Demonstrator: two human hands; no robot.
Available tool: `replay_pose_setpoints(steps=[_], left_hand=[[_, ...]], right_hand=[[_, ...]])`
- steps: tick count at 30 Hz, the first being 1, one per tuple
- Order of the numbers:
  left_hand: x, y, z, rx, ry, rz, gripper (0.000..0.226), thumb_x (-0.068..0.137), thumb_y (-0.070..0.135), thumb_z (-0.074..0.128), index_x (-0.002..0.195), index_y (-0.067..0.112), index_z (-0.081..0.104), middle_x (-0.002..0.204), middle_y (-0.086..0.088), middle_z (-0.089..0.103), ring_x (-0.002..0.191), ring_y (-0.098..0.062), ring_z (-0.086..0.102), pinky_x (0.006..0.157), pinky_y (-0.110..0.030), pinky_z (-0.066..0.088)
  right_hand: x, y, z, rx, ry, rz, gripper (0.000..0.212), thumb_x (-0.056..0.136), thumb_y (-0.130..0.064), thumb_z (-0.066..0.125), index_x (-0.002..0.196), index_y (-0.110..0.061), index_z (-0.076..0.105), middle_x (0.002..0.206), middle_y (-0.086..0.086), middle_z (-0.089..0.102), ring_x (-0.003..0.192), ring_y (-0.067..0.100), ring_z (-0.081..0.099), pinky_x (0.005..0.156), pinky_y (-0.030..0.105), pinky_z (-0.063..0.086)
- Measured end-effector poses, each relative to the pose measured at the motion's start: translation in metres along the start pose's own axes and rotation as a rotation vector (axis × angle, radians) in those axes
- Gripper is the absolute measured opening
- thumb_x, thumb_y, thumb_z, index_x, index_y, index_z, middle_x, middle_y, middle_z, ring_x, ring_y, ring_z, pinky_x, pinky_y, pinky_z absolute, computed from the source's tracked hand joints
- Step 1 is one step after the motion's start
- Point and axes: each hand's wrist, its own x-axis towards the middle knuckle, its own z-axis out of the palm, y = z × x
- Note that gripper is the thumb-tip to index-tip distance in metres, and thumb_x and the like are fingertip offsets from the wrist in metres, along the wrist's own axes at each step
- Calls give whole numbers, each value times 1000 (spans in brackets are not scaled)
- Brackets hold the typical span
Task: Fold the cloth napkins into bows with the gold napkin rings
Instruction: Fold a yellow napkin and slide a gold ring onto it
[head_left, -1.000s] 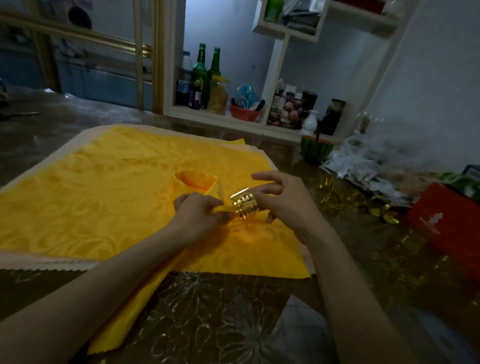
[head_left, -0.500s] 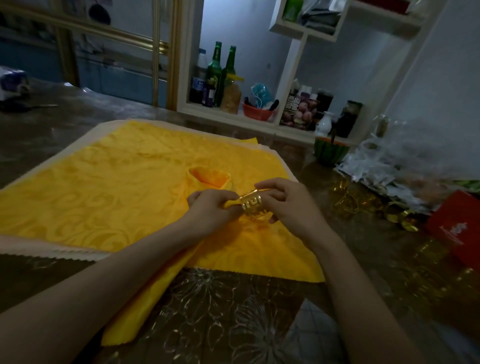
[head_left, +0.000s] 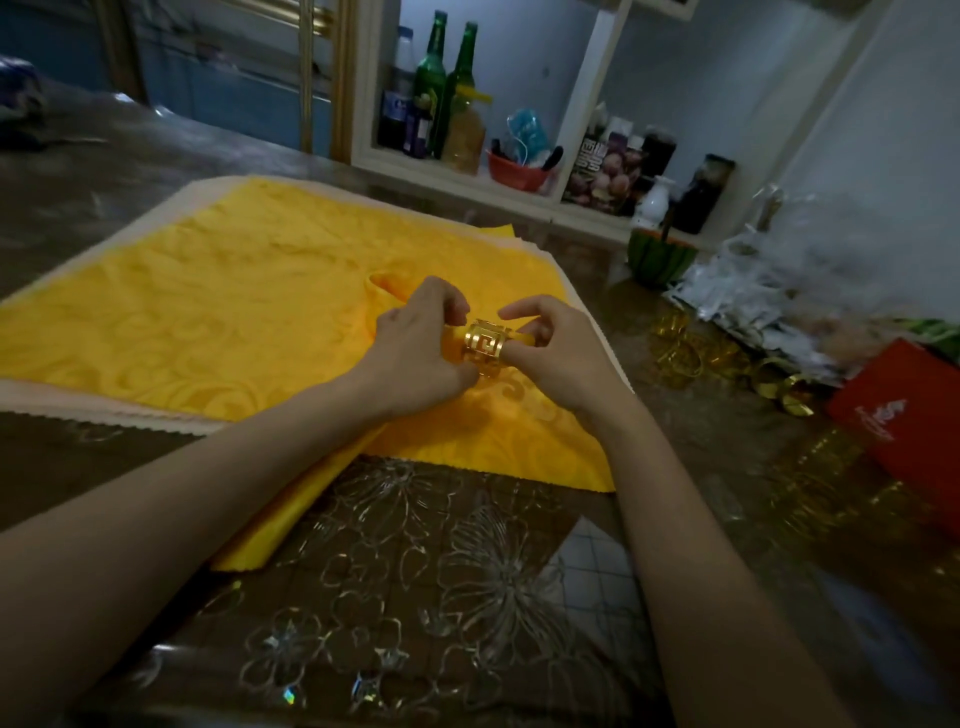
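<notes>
While the folded napkin (head_left: 291, 499) trails toward 7 o'clock under your forearm, your left hand (head_left: 415, 353) grips it and your right hand (head_left: 563, 358) pinches its tip. The gold ring (head_left: 485, 343), shiny and fret-cut, sits threaded between them. At 1 o'clock, a red bowl (head_left: 517, 176) holds something blue and a dark handle.

napkins (head_left: 234, 322): bright yellow, tonal swirl damask. folded napkin (head_left: 275, 530): same yellow. napkin ring (head_left: 484, 347): shiny gold, cut-out Greek-key pattern. under-cloth (head_left: 104, 410): cream, zigzag edge. desk cover (head_left: 415, 597): dark brown, silver flower outlines. box (head_left: 904, 415): red, white print. two bottles (head_left: 430, 83): green. shelf bowl (head_left: 517, 174): red. melon bowl (head_left: 657, 260): green stripes, orange rim. loose rings (head_left: 680, 353): gold.
</notes>
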Motion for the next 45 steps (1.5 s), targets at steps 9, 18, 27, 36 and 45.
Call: replay_pose_setpoints(steps=[9, 18, 27, 36, 45], left_hand=[[6, -8, 0, 289, -55, 114, 64, 77, 26, 72, 135, 24, 44, 133, 0, 46, 128, -18, 38, 110, -41, 17], [8, -17, -7, 445, -62, 32, 65, 81, 30, 69, 136, 22, 36, 137, -3, 45, 135, -21, 31, 113, -41, -1], [7, -18, -5, 469, -11, 75, 57, 81, 30, 67, 133, 24, 43, 132, 0, 50, 127, -22, 39, 98, -32, 10], [23, -3, -55, -19, -264, -196, 51, 85, 21, 66, 132, 23, 48, 136, 2, 45, 127, -16, 39, 97, -29, 33], [78, -19, -13, 573, -312, -289, 43, 85, 57, 53, 93, 17, 68, 98, -4, 57, 107, -25, 51, 104, -50, 28]], right_hand=[[0, -7, -1, 88, 2, -12, 16, 86, -7, 57, 95, -17, 65, 71, -4, 50, 66, 8, 48, 58, 21, 46], [3, 4, -22, -21, -122, 222, 12, 76, 0, 53, 70, -10, 53, 72, 12, 42, 63, 22, 36, 51, 27, 31], [-2, -10, 11, -165, -51, -82, 31, 83, 4, 48, 95, -13, 72, 99, -1, 59, 83, 3, 49, 68, 11, 36], [3, 6, 39, -237, -147, -118, 20, 90, -1, 48, 91, -4, 68, 67, 15, 53, 57, 20, 44, 55, 36, 30], [-1, 6, 42, -481, -80, -33, 28, 98, -33, 45, 81, -21, 63, 94, 7, 40, 89, 26, 46, 65, 34, 35]])
